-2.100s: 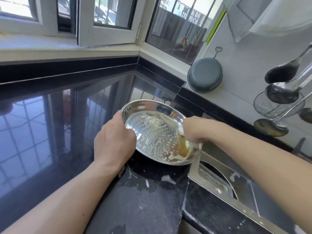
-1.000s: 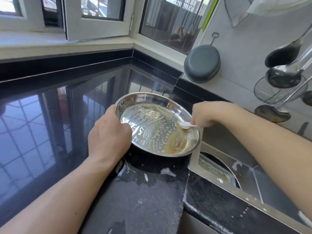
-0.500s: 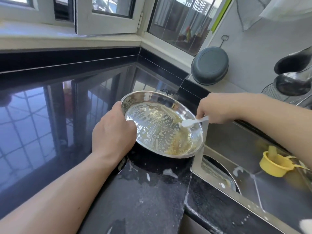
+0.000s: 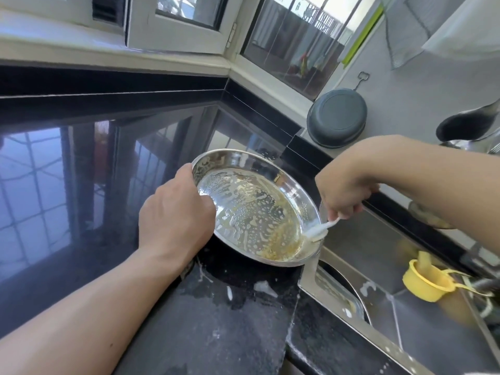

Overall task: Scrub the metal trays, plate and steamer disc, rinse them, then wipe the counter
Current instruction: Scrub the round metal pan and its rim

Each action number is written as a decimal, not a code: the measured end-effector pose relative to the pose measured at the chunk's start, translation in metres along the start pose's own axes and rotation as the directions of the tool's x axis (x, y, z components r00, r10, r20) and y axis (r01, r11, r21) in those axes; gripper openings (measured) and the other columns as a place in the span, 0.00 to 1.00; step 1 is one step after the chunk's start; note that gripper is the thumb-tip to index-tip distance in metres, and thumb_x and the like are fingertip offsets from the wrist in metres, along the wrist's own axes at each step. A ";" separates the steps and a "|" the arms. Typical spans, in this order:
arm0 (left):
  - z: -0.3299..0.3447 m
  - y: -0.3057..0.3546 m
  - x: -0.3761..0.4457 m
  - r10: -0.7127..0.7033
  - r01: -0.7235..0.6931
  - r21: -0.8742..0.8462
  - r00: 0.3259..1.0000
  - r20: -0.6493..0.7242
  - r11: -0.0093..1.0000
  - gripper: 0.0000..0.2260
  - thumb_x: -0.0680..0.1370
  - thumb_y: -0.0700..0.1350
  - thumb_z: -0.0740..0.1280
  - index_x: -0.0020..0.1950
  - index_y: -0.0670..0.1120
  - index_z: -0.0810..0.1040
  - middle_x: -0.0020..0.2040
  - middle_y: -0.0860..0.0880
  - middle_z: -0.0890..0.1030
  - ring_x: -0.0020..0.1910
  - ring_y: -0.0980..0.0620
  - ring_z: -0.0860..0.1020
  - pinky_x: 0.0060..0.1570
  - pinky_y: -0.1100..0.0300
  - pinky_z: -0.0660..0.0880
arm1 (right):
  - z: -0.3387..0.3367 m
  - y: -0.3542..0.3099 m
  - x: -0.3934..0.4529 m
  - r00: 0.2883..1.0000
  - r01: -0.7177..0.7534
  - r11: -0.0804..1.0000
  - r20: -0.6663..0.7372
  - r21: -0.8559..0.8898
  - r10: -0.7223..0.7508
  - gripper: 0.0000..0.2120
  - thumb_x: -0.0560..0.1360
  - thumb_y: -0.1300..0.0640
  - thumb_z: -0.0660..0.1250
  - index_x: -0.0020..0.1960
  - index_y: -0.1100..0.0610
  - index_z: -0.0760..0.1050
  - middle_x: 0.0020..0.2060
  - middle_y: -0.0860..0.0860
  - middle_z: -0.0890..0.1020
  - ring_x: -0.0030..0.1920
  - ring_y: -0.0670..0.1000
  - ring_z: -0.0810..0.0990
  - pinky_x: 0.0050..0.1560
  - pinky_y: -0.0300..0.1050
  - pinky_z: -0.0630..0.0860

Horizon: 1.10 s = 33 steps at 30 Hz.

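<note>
A round metal plate (image 4: 243,169) sits tilted on the black counter (image 4: 81,185) beside the sink, its inside streaked with foam and yellowish residue. My left hand (image 4: 176,220) grips the plate's left rim, thumb inside. My right hand (image 4: 343,188) holds a small white brush (image 4: 319,230) by its handle. The brush head presses on the plate's lower right rim, over the sink's edge.
The steel sink (image 4: 378,320) lies at the right with a yellow cup (image 4: 424,282) inside. A dark grey bowl (image 4: 336,117) leans on the wall behind. Ladles (image 4: 465,125) hang at the far right. Foam blobs (image 4: 265,288) and wet patches lie on the counter in front of the plate.
My right hand moved the brush from the plate's centre to its right side, then down to the lower right rim. My left hand kept its grip on the left rim.
</note>
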<state>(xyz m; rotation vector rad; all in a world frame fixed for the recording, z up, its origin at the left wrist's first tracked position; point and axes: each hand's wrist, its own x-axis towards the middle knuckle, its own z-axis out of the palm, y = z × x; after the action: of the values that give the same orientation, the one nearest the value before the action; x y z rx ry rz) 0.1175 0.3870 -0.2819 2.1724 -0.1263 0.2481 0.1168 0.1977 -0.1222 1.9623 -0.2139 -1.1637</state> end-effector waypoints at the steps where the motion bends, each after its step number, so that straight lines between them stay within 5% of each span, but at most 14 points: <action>1: 0.000 0.000 0.000 -0.001 0.001 -0.002 1.000 0.001 1.000 0.10 0.76 0.40 0.60 0.55 0.49 0.73 0.44 0.47 0.79 0.43 0.38 0.75 0.42 0.49 0.69 | -0.003 -0.005 0.001 1.000 -0.025 0.994 0.006 -0.109 0.026 0.11 0.82 0.61 0.60 0.54 0.51 0.80 0.34 0.49 0.75 0.26 0.48 0.69 0.23 0.31 0.68; 2: -0.001 0.000 -0.001 -0.001 0.001 -0.005 1.000 0.001 1.000 0.10 0.76 0.40 0.60 0.55 0.49 0.73 0.43 0.48 0.79 0.42 0.39 0.75 0.42 0.49 0.68 | -0.002 -0.006 0.010 0.998 -0.062 0.981 -0.038 -0.182 0.056 0.09 0.82 0.61 0.60 0.53 0.56 0.79 0.35 0.49 0.74 0.30 0.48 0.72 0.30 0.30 0.70; 4: -0.001 0.000 -0.001 0.001 -0.001 -0.008 1.000 -0.002 1.000 0.09 0.75 0.39 0.60 0.54 0.49 0.72 0.42 0.47 0.79 0.42 0.39 0.74 0.42 0.49 0.68 | -0.002 -0.003 0.024 0.937 -0.169 0.985 -0.302 0.039 0.173 0.05 0.80 0.63 0.62 0.48 0.57 0.75 0.36 0.49 0.73 0.36 0.51 0.74 0.42 0.43 0.75; 8: -0.001 0.000 0.001 -0.006 0.006 -0.006 1.000 -0.005 1.000 0.09 0.75 0.40 0.61 0.54 0.48 0.71 0.42 0.46 0.79 0.41 0.38 0.74 0.41 0.49 0.69 | 0.001 0.009 0.026 0.817 -0.223 0.972 -0.531 0.068 0.225 0.03 0.79 0.62 0.62 0.47 0.55 0.71 0.36 0.50 0.70 0.34 0.54 0.72 0.43 0.51 0.77; 12: -0.002 -0.001 0.003 -0.022 0.022 -0.004 1.000 -0.002 1.000 0.09 0.75 0.40 0.61 0.55 0.48 0.72 0.45 0.45 0.80 0.43 0.38 0.74 0.42 0.49 0.69 | 0.026 0.020 0.012 0.935 -0.085 0.986 -0.329 0.144 0.129 0.16 0.79 0.60 0.63 0.62 0.48 0.82 0.47 0.49 0.83 0.37 0.52 0.75 0.42 0.44 0.73; 14: -0.001 -0.001 0.003 -0.018 0.018 -0.007 1.000 -0.001 1.000 0.09 0.75 0.40 0.61 0.55 0.48 0.72 0.46 0.45 0.80 0.44 0.38 0.74 0.43 0.49 0.69 | 0.040 0.022 -0.001 0.961 -0.002 0.981 -0.270 0.192 0.055 0.16 0.79 0.58 0.65 0.64 0.46 0.82 0.41 0.44 0.82 0.37 0.48 0.74 0.44 0.43 0.75; 16: -0.001 -0.002 0.003 -0.013 0.013 -0.008 1.000 0.004 1.000 0.09 0.75 0.41 0.61 0.54 0.48 0.72 0.46 0.46 0.80 0.44 0.38 0.74 0.42 0.49 0.69 | 0.056 0.020 -0.009 0.958 0.077 0.944 -0.287 0.320 0.020 0.14 0.79 0.54 0.67 0.62 0.44 0.83 0.37 0.42 0.80 0.37 0.46 0.75 0.47 0.43 0.77; 19: -0.002 -0.005 0.003 -0.010 0.011 -0.006 1.000 0.009 1.000 0.09 0.75 0.41 0.61 0.54 0.48 0.72 0.46 0.45 0.81 0.44 0.37 0.75 0.43 0.48 0.71 | 0.085 0.011 -0.006 0.926 0.073 0.868 -0.358 0.491 0.124 0.15 0.79 0.51 0.66 0.63 0.41 0.81 0.50 0.43 0.85 0.46 0.48 0.82 0.52 0.45 0.81; 23: -0.003 -0.002 0.003 -0.014 0.014 -0.008 1.000 0.016 1.000 0.08 0.75 0.41 0.61 0.54 0.48 0.72 0.45 0.44 0.80 0.44 0.37 0.75 0.44 0.46 0.72 | 0.127 0.003 0.002 0.869 0.011 0.743 -0.374 0.669 0.324 0.16 0.81 0.49 0.62 0.66 0.39 0.79 0.57 0.47 0.84 0.47 0.51 0.82 0.43 0.42 0.76; 26: -0.004 -0.001 0.003 -0.014 0.014 -0.012 1.000 0.021 1.000 0.07 0.75 0.41 0.61 0.52 0.48 0.72 0.44 0.45 0.79 0.43 0.37 0.74 0.43 0.48 0.70 | 0.134 -0.003 0.003 0.874 0.039 0.682 -0.356 0.730 0.331 0.15 0.81 0.50 0.62 0.64 0.42 0.81 0.60 0.46 0.83 0.53 0.51 0.82 0.51 0.44 0.79; 29: -0.004 -0.002 0.003 -0.009 0.009 -0.013 1.000 0.009 1.000 0.06 0.75 0.40 0.62 0.50 0.49 0.72 0.43 0.45 0.78 0.43 0.37 0.74 0.43 0.48 0.68 | 0.123 0.002 0.014 0.861 0.041 0.659 -0.362 0.751 0.358 0.14 0.82 0.52 0.62 0.62 0.43 0.82 0.51 0.49 0.85 0.48 0.54 0.82 0.46 0.43 0.78; 33: -0.004 -0.001 0.003 -0.014 0.015 -0.026 1.000 0.025 1.000 0.08 0.74 0.40 0.62 0.50 0.51 0.73 0.43 0.47 0.79 0.43 0.38 0.74 0.43 0.48 0.69 | 0.102 0.010 0.045 0.808 0.071 0.615 -0.406 0.786 0.426 0.15 0.82 0.52 0.62 0.66 0.43 0.80 0.58 0.51 0.83 0.49 0.55 0.82 0.51 0.47 0.80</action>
<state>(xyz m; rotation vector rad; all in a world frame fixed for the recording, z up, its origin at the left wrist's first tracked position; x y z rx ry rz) 0.1198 0.3906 -0.2800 2.1499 -0.1273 0.2103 0.0636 0.1110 -0.1679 2.8672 -0.6863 -0.2570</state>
